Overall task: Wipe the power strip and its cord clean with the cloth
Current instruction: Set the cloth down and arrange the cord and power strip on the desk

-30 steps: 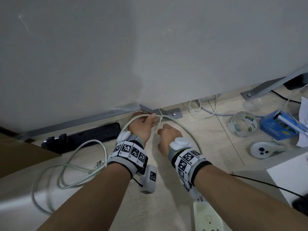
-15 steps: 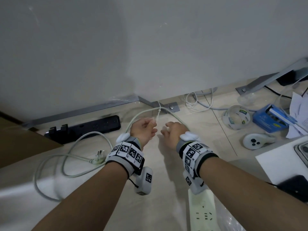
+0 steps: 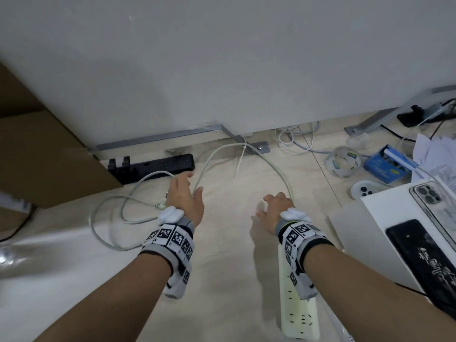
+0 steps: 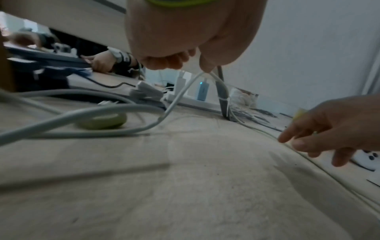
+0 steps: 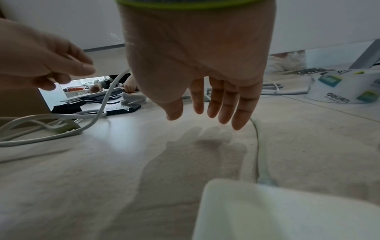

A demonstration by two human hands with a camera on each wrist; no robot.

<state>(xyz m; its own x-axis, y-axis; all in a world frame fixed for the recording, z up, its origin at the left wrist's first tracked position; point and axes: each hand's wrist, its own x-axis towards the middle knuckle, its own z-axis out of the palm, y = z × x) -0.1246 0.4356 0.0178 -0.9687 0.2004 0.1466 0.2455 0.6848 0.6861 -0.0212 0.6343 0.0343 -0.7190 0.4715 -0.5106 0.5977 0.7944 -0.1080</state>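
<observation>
Both hands hover low over the pale worktop [image 3: 222,280], palms down, well apart from each other.

Left hand [image 3: 183,197]: fingers loosely curled over the pale cord [image 3: 276,169]. The left wrist view shows the cord rising to the fingertips [image 4: 205,68], looks like a light pinch, though blur makes the contact hard to confirm.

Right hand [image 3: 276,208]: fingers straight and spread, holding nothing, shadow right below it in the right wrist view. The cord runs along the worktop just right of it.

White power strip [image 3: 299,314]: flat on the worktop, near edge, partly under the right wrist band. Its cord goes far from the strip, arcs up to a white zip tie [image 3: 243,154] at the metal bracket [image 3: 259,146] by the wall, then comes back toward the left hand and loops in loose coils on the left, with the plug [image 3: 160,206] lying beside the left wrist.

Black power strip [image 3: 158,166] sits far left against the wall. Tape roll [image 3: 344,161], blue box [image 3: 387,164] and white controller [image 3: 365,191] are far right; phones [image 3: 424,253] lie on a white box, near right.

No cloth visible in any view.
</observation>
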